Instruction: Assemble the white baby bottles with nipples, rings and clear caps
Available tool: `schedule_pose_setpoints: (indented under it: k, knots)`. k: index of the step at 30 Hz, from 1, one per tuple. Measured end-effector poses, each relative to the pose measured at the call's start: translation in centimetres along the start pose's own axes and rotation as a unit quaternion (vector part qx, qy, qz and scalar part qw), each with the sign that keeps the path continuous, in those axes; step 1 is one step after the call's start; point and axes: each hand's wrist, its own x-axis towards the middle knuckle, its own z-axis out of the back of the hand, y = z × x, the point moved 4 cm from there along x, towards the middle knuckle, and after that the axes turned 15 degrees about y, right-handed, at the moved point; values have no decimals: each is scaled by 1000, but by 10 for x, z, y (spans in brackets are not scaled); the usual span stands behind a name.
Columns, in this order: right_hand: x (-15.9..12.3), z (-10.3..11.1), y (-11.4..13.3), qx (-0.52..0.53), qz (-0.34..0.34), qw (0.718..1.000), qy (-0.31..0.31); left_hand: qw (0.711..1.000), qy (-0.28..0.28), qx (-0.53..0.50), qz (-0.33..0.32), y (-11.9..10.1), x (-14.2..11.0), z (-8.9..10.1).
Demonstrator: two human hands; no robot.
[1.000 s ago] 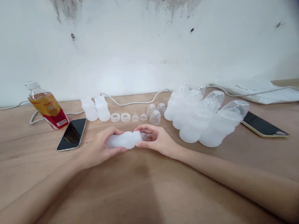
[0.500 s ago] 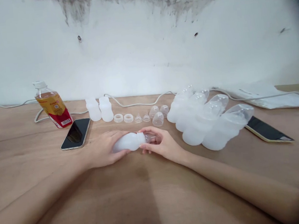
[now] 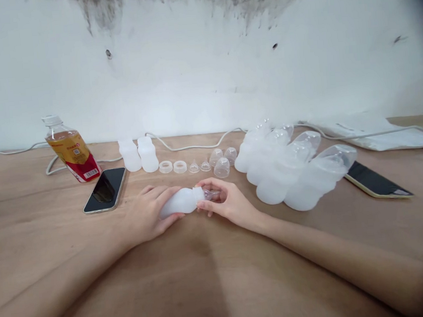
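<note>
A white baby bottle lies on its side on the wooden table, held between both hands. My left hand wraps round the bottle's base end. My right hand is closed round the clear top at the bottle's neck. Behind the hands stand two open white bottles, two white rings, two small clear teats and three clear caps in a row.
A pile of assembled capped bottles lies to the right. A phone and a drink bottle sit at the left, another phone at the right. White cables and a plastic sheet run along the wall.
My left hand has slid a little along the bottle, its fingers more spread on the base. The bottle stays between both hands at about the same spot.
</note>
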Motion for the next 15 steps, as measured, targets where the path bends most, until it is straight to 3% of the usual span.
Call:
schedule_pose_setpoints:
  k: [3,8,11,13,15]
  knots:
    - [0,0,4,-12,2,1000,3,999,-35,5,8,-1,-1,-3]
    - [-4,15,20,-164,87,982,-30,989,-46,-138,40,2,-1,-4]
    - [-5,31,21,-315,133,934,-108,974,-69,-201,80,6,0,-2]
    - [-3,39,14,-431,102,882,-163,965,-82,-228,99,8,1,-1]
    - [1,44,3,-509,38,841,-179,959,-89,-247,103,10,1,-1]
